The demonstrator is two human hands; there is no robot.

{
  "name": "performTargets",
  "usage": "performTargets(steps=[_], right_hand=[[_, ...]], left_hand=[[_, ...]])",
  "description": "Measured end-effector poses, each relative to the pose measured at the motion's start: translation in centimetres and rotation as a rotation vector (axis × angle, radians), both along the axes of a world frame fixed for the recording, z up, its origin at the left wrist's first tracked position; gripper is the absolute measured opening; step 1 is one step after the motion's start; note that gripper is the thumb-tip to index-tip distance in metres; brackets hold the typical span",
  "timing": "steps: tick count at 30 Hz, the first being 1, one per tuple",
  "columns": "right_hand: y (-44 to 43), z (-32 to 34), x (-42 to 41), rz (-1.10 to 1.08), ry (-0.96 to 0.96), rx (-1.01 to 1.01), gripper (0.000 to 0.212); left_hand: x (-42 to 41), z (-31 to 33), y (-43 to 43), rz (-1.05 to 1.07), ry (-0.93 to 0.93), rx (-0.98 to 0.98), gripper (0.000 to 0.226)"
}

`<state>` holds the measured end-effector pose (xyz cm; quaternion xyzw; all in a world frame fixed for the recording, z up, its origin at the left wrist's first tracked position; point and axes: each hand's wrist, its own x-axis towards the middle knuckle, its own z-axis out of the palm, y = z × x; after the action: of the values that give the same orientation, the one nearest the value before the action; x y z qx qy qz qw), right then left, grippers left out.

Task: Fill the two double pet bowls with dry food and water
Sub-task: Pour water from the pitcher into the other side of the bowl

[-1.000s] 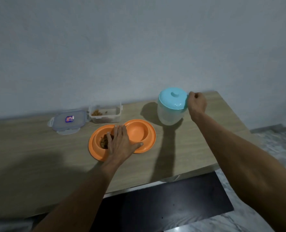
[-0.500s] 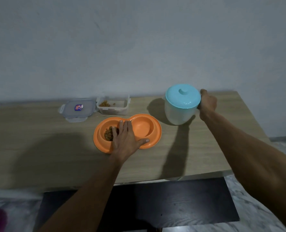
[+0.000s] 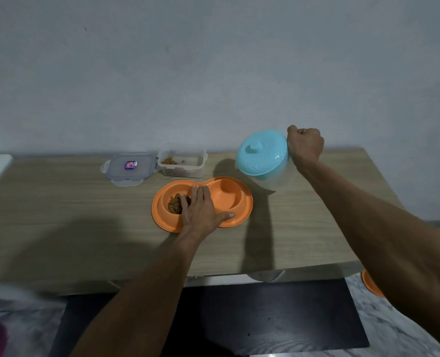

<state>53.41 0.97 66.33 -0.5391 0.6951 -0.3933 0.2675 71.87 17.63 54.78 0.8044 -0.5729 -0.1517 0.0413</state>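
On the wooden table (image 3: 59,202) the water step looks to be in hand: the right hand (image 3: 305,146) is clenched around the handle of the lidded jug (image 3: 261,158), lifted and tilted toward the orange double bowl (image 3: 203,202), whose left well holds dry food (image 3: 175,203) while the right looks dry. The left hand (image 3: 200,210) lies flat and open on the bowl's middle, steadying it; pouring next probably calls for aiming into the right well. The food box (image 3: 181,163) stands open behind, and its lid (image 3: 128,167) carries a small blue sticker too blurred to read.
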Motion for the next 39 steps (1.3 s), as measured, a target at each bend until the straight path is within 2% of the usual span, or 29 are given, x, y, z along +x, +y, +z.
performTargets(steps=[6,13,39], right_hand=[[1.5,0.2,1.4,0.102,0.181,-0.107,0.043],[2.9,-0.3,2.2,0.172,0.294,-0.171,0.048],[3.5,0.2,2.8,0.221,0.372,-0.213,0.051]], left_hand=[[0.1,-0.1,0.0,0.004,0.019,-0.013,0.117],[0.0,0.0,0.2,0.009,0.050,-0.041,0.116],[0.1,-0.3,0.0,0.012,0.056,-0.026,0.117]])
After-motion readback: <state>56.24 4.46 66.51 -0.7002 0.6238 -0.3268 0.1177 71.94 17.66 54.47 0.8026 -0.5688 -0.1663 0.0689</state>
